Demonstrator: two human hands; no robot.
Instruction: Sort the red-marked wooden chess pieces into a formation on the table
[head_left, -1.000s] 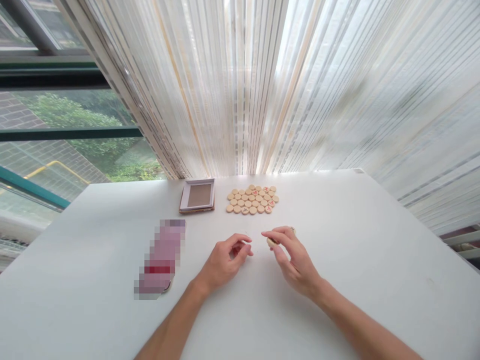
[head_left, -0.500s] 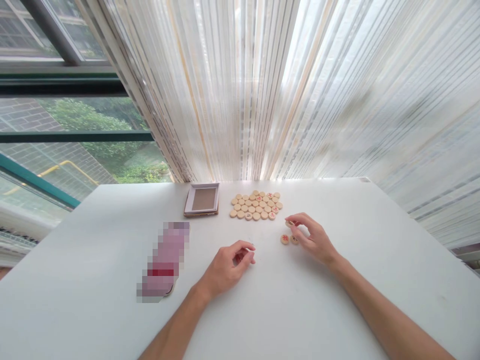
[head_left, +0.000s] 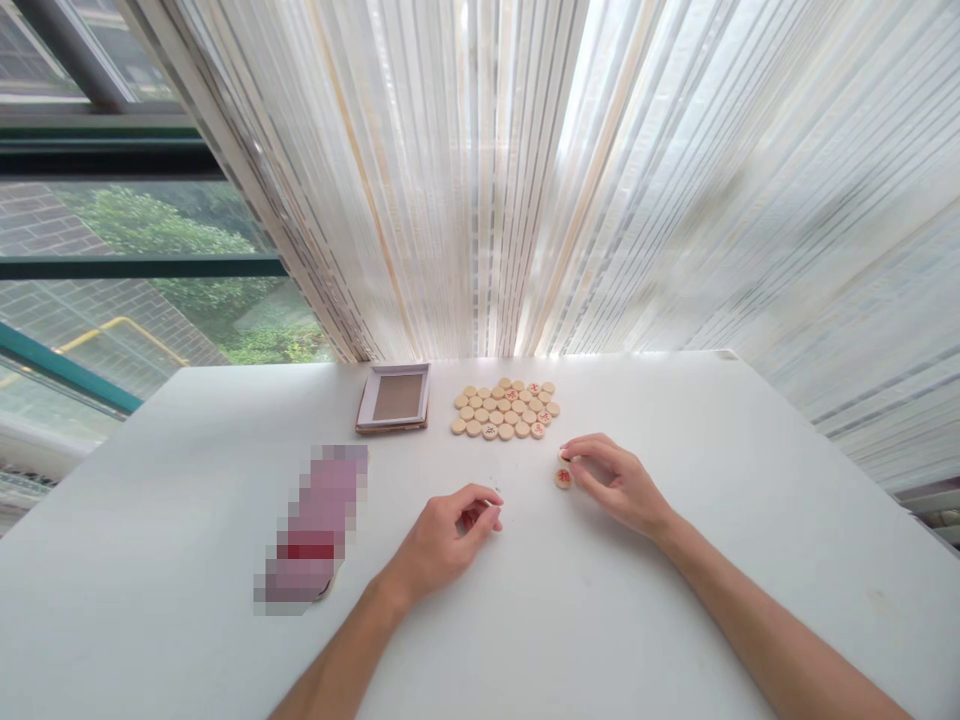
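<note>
My right hand [head_left: 619, 485] pinches a wooden xiangqi piece [head_left: 565, 456] between thumb and fingertips, just behind a red-marked xiangqi piece [head_left: 562, 479] lying on the white table [head_left: 570, 620]. Whether the pinched piece touches the table, I cannot tell. Farther back and to the left lies a flat cluster of round xiangqi pieces [head_left: 505, 406], mostly blank side up, a few showing red or black characters. My left hand [head_left: 450, 535] rests on the table in front of the cluster, fingers loosely curled, with a small gap between thumb and index finger and nothing visible in it.
At the back left stands a shallow square box [head_left: 398, 397] with a white rim. A blurred pinkish item [head_left: 322, 525] lies left of my left hand. Striped curtains [head_left: 495, 200] hang along the table's far edge, beside a window [head_left: 150, 230].
My right hand has lowered slightly with its piece toward the red-marked one. The black-marked piece beside that one no longer shows. The whole view has shifted a little; my left hand keeps its pose.
</note>
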